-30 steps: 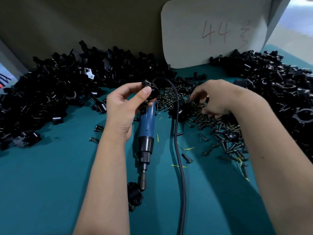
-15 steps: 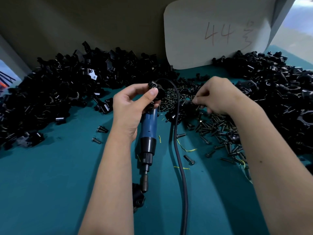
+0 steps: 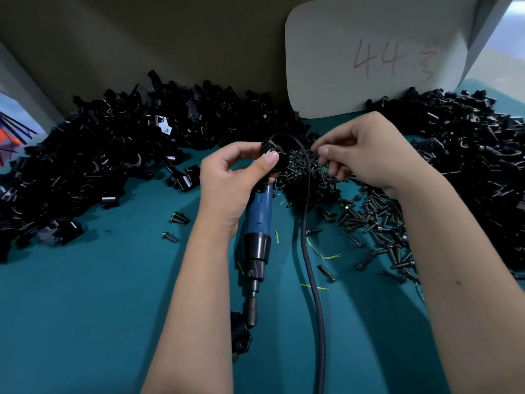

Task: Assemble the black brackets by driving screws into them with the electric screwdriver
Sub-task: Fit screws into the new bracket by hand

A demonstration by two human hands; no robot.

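Left hand (image 3: 227,180) raised over the teal table (image 3: 85,322), thumb and fingers clamped on one black bracket (image 3: 271,150). Right hand (image 3: 369,155) lifted just right of it, thumb and forefinger pinched together as if on a screw, though too small and dark to confirm. Electric screwdriver (image 3: 257,237) lying idle on the table below the left hand, bit toward the near edge, tip touching another bracket (image 3: 240,331); cord (image 3: 311,265) looping up between the two hands. Heaps of brackets (image 3: 99,160) far left and far right, loose screws (image 3: 369,217) spread under the right forearm.

Likely trouble: a small screw slipping from a fingertip pinch and vanishing into the pile; the cord snagging the right hand on its way across; a cross-threaded start if tilted into the hole.

Against a second ago: right hand up off the screw pile and drawn in toward the bracket; left hand and screwdriver much as before.
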